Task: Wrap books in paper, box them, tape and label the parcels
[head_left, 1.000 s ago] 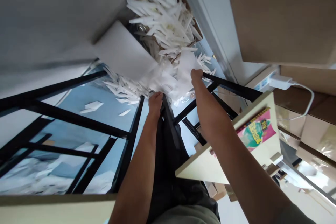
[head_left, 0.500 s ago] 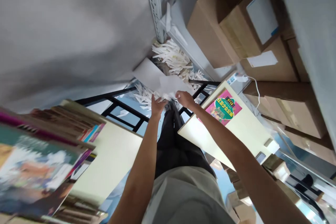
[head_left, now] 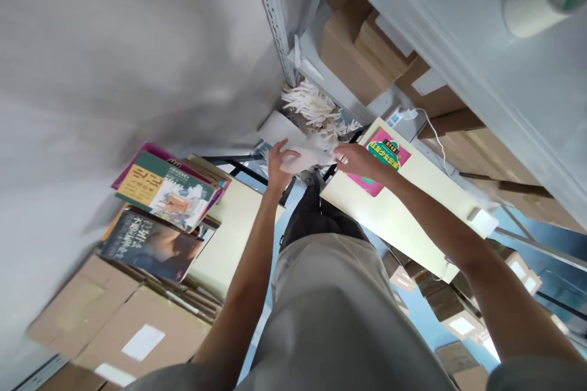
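A thin white sheet (head_left: 308, 160), which looks like paper or film, is stretched between my two hands over the floor. My left hand (head_left: 278, 166) is at the sheet's left end, with thumb and fingers curled round its edge. At the right end, my right hand (head_left: 356, 160) pinches the sheet in closed fingers. Another pale flat sheet (head_left: 283, 127) lies just beyond, partly hidden. Behind it is a heap of white paper-like strips (head_left: 310, 104).
A cream tabletop (head_left: 398, 211) with a pink book (head_left: 386, 149) is on my right. Books (head_left: 172, 192) are stacked on the left, near cardboard boxes (head_left: 105, 311). Metal shelving (head_left: 413, 12) holds cartons (head_left: 353, 55) and a white roll (head_left: 532, 3). A power strip (head_left: 395, 117) has a white cable.
My hands have moved farther apart, and the white sheet now spans between them. My left hand has closed on its edge. The view has shifted, showing more books and boxes at left.
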Motion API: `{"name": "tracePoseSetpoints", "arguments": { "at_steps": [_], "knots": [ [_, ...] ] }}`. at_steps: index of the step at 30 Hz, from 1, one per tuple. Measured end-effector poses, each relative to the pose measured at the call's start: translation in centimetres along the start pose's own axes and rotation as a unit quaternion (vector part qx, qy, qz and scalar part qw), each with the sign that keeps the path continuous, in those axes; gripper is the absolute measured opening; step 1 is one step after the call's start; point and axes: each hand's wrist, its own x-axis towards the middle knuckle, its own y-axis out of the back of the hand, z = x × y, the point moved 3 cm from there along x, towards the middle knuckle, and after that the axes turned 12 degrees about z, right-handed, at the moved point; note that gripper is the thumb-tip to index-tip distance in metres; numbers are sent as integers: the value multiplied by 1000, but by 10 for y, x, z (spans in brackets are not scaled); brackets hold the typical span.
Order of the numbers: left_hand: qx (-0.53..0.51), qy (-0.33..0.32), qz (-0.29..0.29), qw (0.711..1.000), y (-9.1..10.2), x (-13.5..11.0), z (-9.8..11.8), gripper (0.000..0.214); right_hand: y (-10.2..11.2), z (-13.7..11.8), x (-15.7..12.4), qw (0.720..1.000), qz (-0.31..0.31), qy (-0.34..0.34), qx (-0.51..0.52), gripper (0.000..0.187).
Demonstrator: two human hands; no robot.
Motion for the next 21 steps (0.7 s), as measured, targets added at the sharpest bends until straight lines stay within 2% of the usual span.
{"name": "tracePoseSetpoints", "arguments": {
  "at_steps": [3, 6, 8, 12, 14, 17, 19, 21],
  "knots": [
    [-1, -1, 30, 1000, 28, -13, 35, 11, 37, -11, -6, 997, 73, 1, 40, 16],
    [-9, 7, 42, 999, 54, -33, 69, 21, 70, -14, -8, 986, 145, -15, 84, 12],
    [-14, -25, 53, 998, 69, -52, 95, 24, 91, -18, -9, 975, 186, -6, 120, 5],
    [-2, -124, 112, 986, 89, -99, 157, 19, 150, -40, -30, 942, 254, 66, 207, 13],
    [9, -173, 151, 973, 92, -129, 193, 20, 188, -56, -61, 929, 272, 103, 231, 11],
    [26, -246, 221, 944, 89, -180, 248, 34, 245, -69, -130, 904, 299, 159, 262, 12],
    [18, -320, 280, 905, 80, -216, 283, 44, 274, -63, -185, 880, 320, 197, 290, 16],
    [-18, -413, 315, 854, 62, -252, 314, 53, 291, -44, -241, 858, 344, 223, 309, 31]
  ]
}}
